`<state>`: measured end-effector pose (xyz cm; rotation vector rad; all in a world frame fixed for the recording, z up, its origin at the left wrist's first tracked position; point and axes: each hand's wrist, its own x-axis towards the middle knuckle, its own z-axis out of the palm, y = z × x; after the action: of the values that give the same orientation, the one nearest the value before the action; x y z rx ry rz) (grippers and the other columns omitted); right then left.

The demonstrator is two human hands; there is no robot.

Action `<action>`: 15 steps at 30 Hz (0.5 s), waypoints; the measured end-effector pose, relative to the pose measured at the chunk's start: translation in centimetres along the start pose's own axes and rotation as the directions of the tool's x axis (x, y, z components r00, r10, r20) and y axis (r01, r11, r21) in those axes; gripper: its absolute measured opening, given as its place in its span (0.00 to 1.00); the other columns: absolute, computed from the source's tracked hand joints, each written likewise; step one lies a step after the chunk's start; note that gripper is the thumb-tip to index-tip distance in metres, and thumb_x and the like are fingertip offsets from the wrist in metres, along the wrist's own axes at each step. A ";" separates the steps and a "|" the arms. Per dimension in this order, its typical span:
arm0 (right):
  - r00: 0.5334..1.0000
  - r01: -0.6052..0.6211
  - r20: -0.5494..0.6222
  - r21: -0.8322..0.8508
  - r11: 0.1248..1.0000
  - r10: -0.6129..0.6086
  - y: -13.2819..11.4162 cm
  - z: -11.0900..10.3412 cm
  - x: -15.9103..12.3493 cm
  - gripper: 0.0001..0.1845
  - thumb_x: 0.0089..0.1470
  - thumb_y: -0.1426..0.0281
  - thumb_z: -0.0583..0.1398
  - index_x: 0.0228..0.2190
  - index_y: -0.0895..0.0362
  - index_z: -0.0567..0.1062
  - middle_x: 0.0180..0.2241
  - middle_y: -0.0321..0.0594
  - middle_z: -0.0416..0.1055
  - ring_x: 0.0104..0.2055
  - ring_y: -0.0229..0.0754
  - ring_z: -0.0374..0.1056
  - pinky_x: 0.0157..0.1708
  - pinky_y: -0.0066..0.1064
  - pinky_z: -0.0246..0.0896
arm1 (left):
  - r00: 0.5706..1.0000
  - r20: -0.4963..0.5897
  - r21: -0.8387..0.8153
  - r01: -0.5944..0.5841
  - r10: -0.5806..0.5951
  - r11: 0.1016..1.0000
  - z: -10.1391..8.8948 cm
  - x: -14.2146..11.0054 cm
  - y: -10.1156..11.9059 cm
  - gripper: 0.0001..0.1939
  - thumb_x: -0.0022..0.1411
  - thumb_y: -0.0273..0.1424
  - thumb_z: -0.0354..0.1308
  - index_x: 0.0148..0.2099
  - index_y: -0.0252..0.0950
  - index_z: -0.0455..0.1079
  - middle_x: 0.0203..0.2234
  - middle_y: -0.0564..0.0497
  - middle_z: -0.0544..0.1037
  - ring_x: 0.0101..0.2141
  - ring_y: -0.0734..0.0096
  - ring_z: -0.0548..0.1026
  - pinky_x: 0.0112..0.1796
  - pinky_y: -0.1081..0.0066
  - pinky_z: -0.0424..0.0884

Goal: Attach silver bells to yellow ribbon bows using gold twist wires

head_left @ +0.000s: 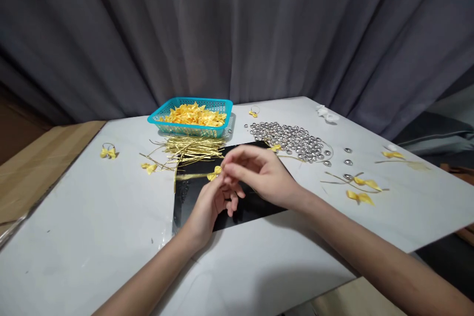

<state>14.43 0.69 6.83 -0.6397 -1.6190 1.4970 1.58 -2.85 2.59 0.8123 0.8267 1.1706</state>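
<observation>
Above a black board, my two hands meet around a small yellow ribbon bow. A gold twist tie stretches out leftward from the bow. My left hand is closed on the bow between thumb and forefinger, its other fingers loosely curled. Right beside the bow, the thumb and fingertips of my right hand are pinched together, touching the left fingertips. What lies between the right fingertips is hidden.
Behind the board stand a teal basket of yellow bows and a pile of gold twist ties. Silver teardrop beads spread to the right. Loose bows lie farther right; a tied bow sits left. A grey curtain hangs behind.
</observation>
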 end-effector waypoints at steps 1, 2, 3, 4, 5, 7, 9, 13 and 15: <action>0.996 -0.070 0.059 0.057 0.996 0.066 0.4 0.4 -0.3 0.07 0.52 0.66 0.60 0.30 0.57 0.70 0.25 0.34 0.69 0.24 0.33 0.66 0.24 0.28 0.65 | 0.999 -0.041 -0.076 0.006 -0.009 0.997 0.1 0.1 0.1 0.16 0.53 0.42 0.58 0.25 0.33 0.68 0.17 0.54 0.69 0.16 0.79 0.63 0.18 0.78 0.60; 0.989 -0.116 0.104 0.085 0.990 0.107 0.9 0.6 -0.6 0.07 0.52 0.66 0.60 0.29 0.57 0.70 0.25 0.34 0.69 0.24 0.33 0.66 0.26 0.28 0.66 | 0.996 -0.090 -0.129 0.005 -0.016 0.992 0.0 0.2 0.2 0.15 0.54 0.40 0.59 0.25 0.33 0.69 0.16 0.55 0.68 0.16 0.80 0.63 0.18 0.78 0.61; 0.983 -0.141 0.132 0.093 0.986 0.128 1.3 0.8 -0.8 0.07 0.51 0.67 0.60 0.29 0.58 0.70 0.24 0.33 0.69 0.25 0.32 0.67 0.28 0.28 0.67 | 0.991 -0.134 -0.168 0.004 -0.027 0.986 -0.3 0.4 0.4 0.12 0.55 0.37 0.58 0.28 0.33 0.70 0.17 0.56 0.67 0.17 0.80 0.64 0.18 0.79 0.63; 0.981 -0.152 0.134 0.092 0.984 0.139 1.7 0.8 -0.9 0.06 0.51 0.68 0.61 0.28 0.59 0.70 0.25 0.33 0.69 0.26 0.31 0.67 0.30 0.27 0.67 | 0.984 -0.173 -0.202 0.003 -0.038 0.979 -0.6 0.6 0.7 0.10 0.57 0.35 0.57 0.31 0.33 0.72 0.19 0.55 0.69 0.17 0.79 0.65 0.19 0.78 0.65; 0.983 -0.152 0.116 0.084 0.985 0.142 2.0 0.8 -0.9 0.06 0.51 0.68 0.61 0.28 0.59 0.70 0.24 0.33 0.69 0.26 0.30 0.67 0.31 0.26 0.66 | 0.978 -0.202 -0.231 0.001 -0.049 0.973 -0.9 0.8 0.9 0.09 0.58 0.33 0.54 0.34 0.32 0.73 0.21 0.54 0.71 0.18 0.78 0.67 0.19 0.78 0.66; 0.990 -0.140 0.029 0.092 0.986 0.138 2.4 0.5 -0.8 0.07 0.50 0.68 0.62 0.29 0.59 0.70 0.24 0.33 0.69 0.25 0.29 0.67 0.29 0.23 0.65 | 0.968 -0.231 -0.308 0.019 -0.094 0.951 -1.5 1.0 1.4 0.13 0.62 0.31 0.49 0.37 0.31 0.73 0.25 0.51 0.74 0.20 0.78 0.69 0.20 0.78 0.69; 0.987 -0.116 -0.093 0.127 0.985 0.128 2.5 0.0 -0.5 0.09 0.49 0.66 0.63 0.30 0.59 0.70 0.25 0.32 0.70 0.25 0.29 0.67 0.27 0.22 0.64 | 0.966 -0.198 -0.394 0.079 -0.169 0.916 -1.9 1.1 1.5 0.16 0.64 0.32 0.46 0.37 0.29 0.73 0.27 0.48 0.76 0.21 0.79 0.71 0.20 0.79 0.69; 0.951 -0.061 -0.287 0.194 0.979 0.116 2.5 -1.1 0.2 0.12 0.47 0.65 0.64 0.30 0.59 0.70 0.26 0.33 0.70 0.25 0.28 0.68 0.27 0.21 0.65 | 0.960 -0.062 -0.452 0.217 -0.273 0.865 -1.9 1.1 1.1 0.18 0.63 0.35 0.46 0.38 0.28 0.73 0.28 0.43 0.78 0.21 0.76 0.72 0.20 0.79 0.70; 0.937 -0.034 -0.336 0.192 0.981 0.099 2.3 -1.7 0.4 0.12 0.46 0.65 0.65 0.30 0.60 0.70 0.26 0.33 0.71 0.25 0.28 0.68 0.28 0.21 0.65 | 0.957 -0.034 -0.441 0.244 -0.287 0.864 -1.8 1.1 0.9 0.15 0.61 0.30 0.47 0.38 0.28 0.73 0.27 0.42 0.78 0.20 0.76 0.73 0.21 0.80 0.71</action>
<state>15.25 2.36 4.60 -0.8081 -1.1884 1.4673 -0.20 -1.41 2.40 0.2622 0.6949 1.0951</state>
